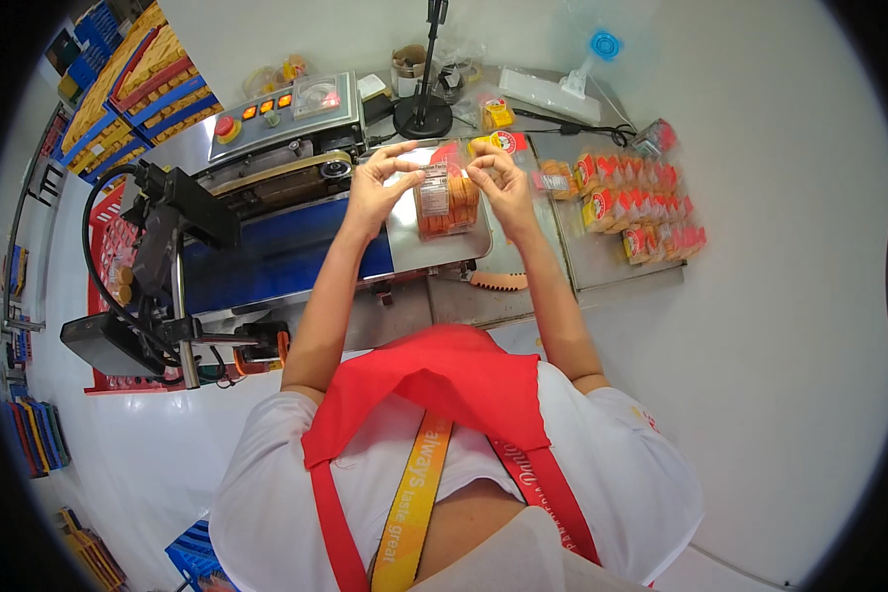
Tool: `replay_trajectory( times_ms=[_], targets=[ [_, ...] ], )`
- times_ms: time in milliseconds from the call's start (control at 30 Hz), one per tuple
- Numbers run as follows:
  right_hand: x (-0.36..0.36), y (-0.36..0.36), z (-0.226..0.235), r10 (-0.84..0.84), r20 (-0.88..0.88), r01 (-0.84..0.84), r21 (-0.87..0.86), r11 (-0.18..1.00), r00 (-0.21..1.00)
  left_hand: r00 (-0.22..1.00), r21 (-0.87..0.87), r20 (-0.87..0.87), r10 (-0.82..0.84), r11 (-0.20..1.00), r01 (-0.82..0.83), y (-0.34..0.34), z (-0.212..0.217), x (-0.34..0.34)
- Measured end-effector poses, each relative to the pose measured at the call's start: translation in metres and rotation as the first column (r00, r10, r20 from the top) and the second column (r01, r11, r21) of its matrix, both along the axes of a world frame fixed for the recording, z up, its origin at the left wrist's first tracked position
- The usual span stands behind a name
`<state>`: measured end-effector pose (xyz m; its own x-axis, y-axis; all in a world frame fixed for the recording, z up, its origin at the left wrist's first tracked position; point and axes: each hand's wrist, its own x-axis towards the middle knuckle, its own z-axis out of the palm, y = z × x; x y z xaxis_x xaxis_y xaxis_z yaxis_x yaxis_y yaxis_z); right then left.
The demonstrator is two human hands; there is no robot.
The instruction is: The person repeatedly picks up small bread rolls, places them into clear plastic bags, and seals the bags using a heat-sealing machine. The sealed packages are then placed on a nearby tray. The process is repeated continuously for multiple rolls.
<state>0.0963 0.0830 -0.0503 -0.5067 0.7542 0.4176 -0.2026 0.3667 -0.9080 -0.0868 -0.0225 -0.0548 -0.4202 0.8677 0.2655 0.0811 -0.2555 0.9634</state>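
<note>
A clear plastic pack of round orange-brown biscuits [451, 205] rests over the metal plate at the end of the conveyor. It has a white printed label on its left part and a red patch at its top. My left hand [375, 187] pinches the pack's upper left edge, thumb against the label. At the upper right edge, the thumb and fingers of my right hand [506, 189] close on the film. A yellow-and-red piece of packaging [503, 141] lies just behind my right fingertips.
Left of the pack runs a blue conveyor belt [276, 252] with a control box [296, 113] behind it. A black printer-like unit [158, 247] overhangs the belt. Several filled packs [636, 192] sit at right. An orange-handled tool [500, 281] lies near the front edge; a black stand [423, 116] rises behind.
</note>
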Motion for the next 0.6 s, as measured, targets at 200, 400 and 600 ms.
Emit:
replay_trajectory(
  times_ms=[200, 400, 600],
  targets=[
    [0.002, 0.030, -0.004, 0.277, -0.104, -0.295, -0.284, 0.912, 0.955, 0.982, -0.006, 0.161, -0.096, 0.995, 0.099, 0.012, 0.000, -0.008],
    [0.004, 0.032, -0.007, 0.315, -0.173, -0.347, -0.202, 0.916, 0.933, 0.977, 0.055, 0.185, -0.103, 0.994, 0.094, 0.010, -0.004, -0.005],
    [0.002, 0.019, 0.009, 0.290, -0.094, -0.302, -0.158, 0.940, 0.952, 0.980, 0.065, 0.185, -0.079, 0.996, 0.068, 0.003, -0.001, 0.000]
  ],
)
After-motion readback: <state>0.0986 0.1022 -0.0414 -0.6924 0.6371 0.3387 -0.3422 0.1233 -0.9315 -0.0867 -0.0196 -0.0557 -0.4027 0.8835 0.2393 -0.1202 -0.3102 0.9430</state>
